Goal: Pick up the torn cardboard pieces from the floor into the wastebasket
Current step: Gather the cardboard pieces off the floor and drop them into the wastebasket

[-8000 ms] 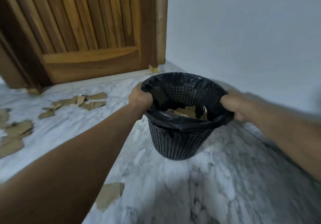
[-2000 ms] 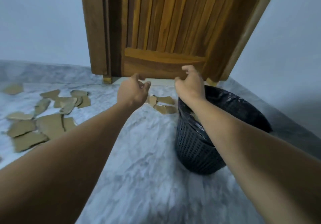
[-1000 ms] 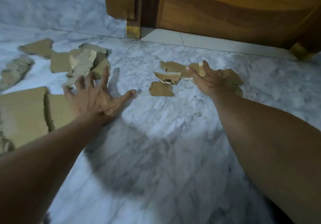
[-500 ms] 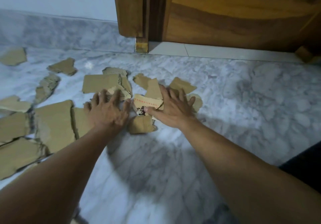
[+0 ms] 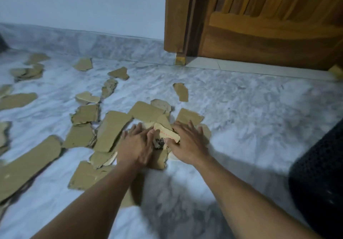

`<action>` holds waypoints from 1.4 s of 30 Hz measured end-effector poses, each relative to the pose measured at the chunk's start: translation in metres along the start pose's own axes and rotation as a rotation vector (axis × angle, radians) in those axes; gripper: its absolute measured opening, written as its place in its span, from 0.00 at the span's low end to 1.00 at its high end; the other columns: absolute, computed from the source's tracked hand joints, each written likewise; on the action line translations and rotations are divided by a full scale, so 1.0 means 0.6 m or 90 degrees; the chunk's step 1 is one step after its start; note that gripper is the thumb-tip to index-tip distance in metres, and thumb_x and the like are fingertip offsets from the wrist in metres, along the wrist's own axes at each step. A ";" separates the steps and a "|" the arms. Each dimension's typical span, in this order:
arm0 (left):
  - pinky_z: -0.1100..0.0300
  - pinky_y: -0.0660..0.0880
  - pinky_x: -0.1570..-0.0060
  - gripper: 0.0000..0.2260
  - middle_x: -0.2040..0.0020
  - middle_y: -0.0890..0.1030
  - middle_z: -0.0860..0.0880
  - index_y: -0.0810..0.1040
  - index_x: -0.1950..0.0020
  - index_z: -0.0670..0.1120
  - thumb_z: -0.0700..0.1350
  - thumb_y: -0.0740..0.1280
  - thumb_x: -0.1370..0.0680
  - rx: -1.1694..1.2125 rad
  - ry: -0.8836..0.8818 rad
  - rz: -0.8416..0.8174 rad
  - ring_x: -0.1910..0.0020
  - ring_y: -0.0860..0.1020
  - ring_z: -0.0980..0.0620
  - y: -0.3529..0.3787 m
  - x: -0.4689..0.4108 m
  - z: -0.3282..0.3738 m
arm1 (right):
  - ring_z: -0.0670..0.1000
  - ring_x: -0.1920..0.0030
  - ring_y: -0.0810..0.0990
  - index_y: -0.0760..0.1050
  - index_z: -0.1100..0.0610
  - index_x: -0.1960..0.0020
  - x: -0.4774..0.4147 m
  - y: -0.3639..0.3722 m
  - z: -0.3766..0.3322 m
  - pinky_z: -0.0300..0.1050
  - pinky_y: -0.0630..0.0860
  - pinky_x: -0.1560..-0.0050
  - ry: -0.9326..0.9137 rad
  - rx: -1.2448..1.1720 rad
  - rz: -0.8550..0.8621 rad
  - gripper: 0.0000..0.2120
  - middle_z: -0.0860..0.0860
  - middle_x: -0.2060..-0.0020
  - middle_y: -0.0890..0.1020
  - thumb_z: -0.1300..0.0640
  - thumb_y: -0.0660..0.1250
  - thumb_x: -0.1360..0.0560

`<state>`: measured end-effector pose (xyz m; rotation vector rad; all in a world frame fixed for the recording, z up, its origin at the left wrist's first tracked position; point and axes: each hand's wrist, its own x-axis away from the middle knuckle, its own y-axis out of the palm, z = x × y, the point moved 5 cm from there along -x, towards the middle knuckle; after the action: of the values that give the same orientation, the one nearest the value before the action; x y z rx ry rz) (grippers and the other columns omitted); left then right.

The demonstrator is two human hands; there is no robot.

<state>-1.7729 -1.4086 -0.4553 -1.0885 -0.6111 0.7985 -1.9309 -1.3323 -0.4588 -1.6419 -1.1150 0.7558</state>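
Several torn brown cardboard pieces (image 5: 111, 129) lie scattered on the marble floor, bunched into a heap at the middle. My left hand (image 5: 136, 146) and my right hand (image 5: 185, 142) lie side by side on that heap, fingers fairly straight, pressing pieces together. Between the thumbs sits a piece with a red-dotted strip (image 5: 167, 134). The black mesh wastebasket (image 5: 319, 179) shows only as a dark edge at the right, apart from both hands.
A wooden door (image 5: 269, 21) and its frame stand at the back right, with a pale threshold below. A marble skirting runs along the back wall. More cardboard pieces (image 5: 26, 71) lie at the far left. One lone piece (image 5: 181, 91) lies behind the heap.
Both hands have drawn closer together on the heap, pushing pieces inward. The view has pulled back and shifted left, showing more scattered cardboard and the wastebasket's edge.
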 end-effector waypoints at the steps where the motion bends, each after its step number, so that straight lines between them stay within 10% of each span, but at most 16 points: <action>1: 0.47 0.59 0.25 0.29 0.23 0.71 0.43 0.74 0.25 0.52 0.59 0.43 0.17 0.016 0.005 0.019 0.23 0.66 0.43 -0.008 0.020 -0.006 | 0.60 0.24 0.60 0.68 0.42 0.30 0.017 0.005 -0.012 0.61 0.55 0.28 0.002 -0.022 0.024 0.25 0.47 0.28 0.72 0.35 0.58 0.24; 4: 0.48 0.73 0.38 0.20 0.37 0.82 0.44 0.80 0.36 0.49 0.56 0.57 0.18 0.053 -0.003 0.168 0.39 0.80 0.40 -0.044 0.074 -0.034 | 0.57 0.34 0.71 0.70 0.46 0.33 0.055 0.015 -0.045 0.51 0.67 0.36 0.016 -0.193 0.065 0.22 0.50 0.35 0.76 0.40 0.65 0.24; 8: 0.37 0.44 0.23 0.36 0.18 0.60 0.45 0.63 0.21 0.58 0.75 0.53 0.24 -0.050 -0.165 0.168 0.17 0.50 0.43 -0.064 0.103 -0.130 | 0.53 0.36 0.72 0.64 0.48 0.26 0.053 0.007 -0.087 0.51 0.71 0.38 -0.066 -0.267 0.055 0.36 0.52 0.33 0.72 0.33 0.67 0.28; 13: 0.30 0.40 0.26 0.46 0.16 0.43 0.46 0.44 0.19 0.64 0.84 0.39 0.33 -0.080 -0.212 0.024 0.18 0.40 0.40 -0.039 0.097 -0.186 | 0.56 0.33 0.70 0.68 0.51 0.29 -0.050 -0.028 -0.075 0.56 0.69 0.35 -0.018 -0.205 0.211 0.32 0.53 0.32 0.69 0.30 0.55 0.24; 17: 0.37 0.46 0.22 0.44 0.16 0.49 0.47 0.50 0.18 0.64 0.82 0.39 0.31 -0.085 -0.186 0.086 0.17 0.46 0.42 -0.037 0.096 -0.183 | 0.56 0.20 0.50 0.56 0.48 0.19 -0.198 -0.035 -0.019 0.65 0.50 0.24 0.169 -0.124 0.081 0.35 0.50 0.18 0.46 0.30 0.49 0.21; 20: 0.41 0.47 0.22 0.41 0.16 0.51 0.48 0.53 0.19 0.64 0.81 0.43 0.28 -0.084 -0.174 0.097 0.17 0.49 0.43 -0.036 0.095 -0.182 | 0.57 0.19 0.47 0.46 0.45 0.18 -0.223 -0.022 0.004 0.69 0.41 0.25 0.237 -0.101 -0.083 0.38 0.50 0.18 0.48 0.27 0.41 0.22; 30: 0.44 0.53 0.22 0.30 0.18 0.60 0.48 0.64 0.22 0.62 0.70 0.45 0.21 -0.041 -0.165 0.095 0.19 0.56 0.44 -0.021 0.147 -0.143 | 0.56 0.20 0.52 0.50 0.36 0.20 0.011 0.001 -0.112 0.74 0.49 0.26 0.009 0.007 -0.229 0.44 0.43 0.19 0.47 0.24 0.62 0.30; 34: 0.45 0.68 0.38 0.26 0.35 0.76 0.46 0.73 0.35 0.54 0.65 0.57 0.27 0.073 -0.168 0.198 0.35 0.70 0.42 -0.023 0.208 -0.087 | 0.57 0.33 0.72 0.57 0.41 0.24 0.099 -0.007 -0.124 0.51 0.72 0.46 0.032 -0.084 -0.163 0.38 0.46 0.28 0.65 0.38 0.72 0.28; 37: 0.43 0.65 0.37 0.27 0.37 0.74 0.44 0.72 0.35 0.53 0.65 0.61 0.29 0.099 -0.217 0.288 0.36 0.69 0.40 -0.036 0.241 -0.078 | 0.55 0.29 0.69 0.58 0.43 0.24 0.144 -0.013 -0.124 0.43 0.68 0.45 0.052 -0.192 -0.103 0.36 0.46 0.27 0.64 0.43 0.72 0.26; 39: 0.41 0.61 0.32 0.27 0.33 0.72 0.44 0.73 0.34 0.54 0.67 0.58 0.27 0.110 -0.221 0.322 0.30 0.67 0.41 -0.049 0.246 -0.090 | 0.54 0.21 0.55 0.57 0.41 0.22 0.160 -0.023 -0.106 0.56 0.57 0.26 0.093 -0.186 -0.048 0.35 0.47 0.20 0.55 0.37 0.66 0.24; 42: 0.36 0.53 0.25 0.35 0.22 0.65 0.43 0.65 0.24 0.56 0.72 0.54 0.26 0.131 -0.257 0.245 0.21 0.58 0.40 -0.054 0.229 -0.133 | 0.55 0.19 0.43 0.54 0.40 0.20 0.190 -0.036 -0.037 0.74 0.40 0.27 0.305 -0.137 0.043 0.34 0.50 0.18 0.47 0.28 0.50 0.23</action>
<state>-1.6232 -1.3469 -0.4466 -0.8691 -0.6457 1.4062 -1.8745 -1.2331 -0.4280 -1.9182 -0.8177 0.2598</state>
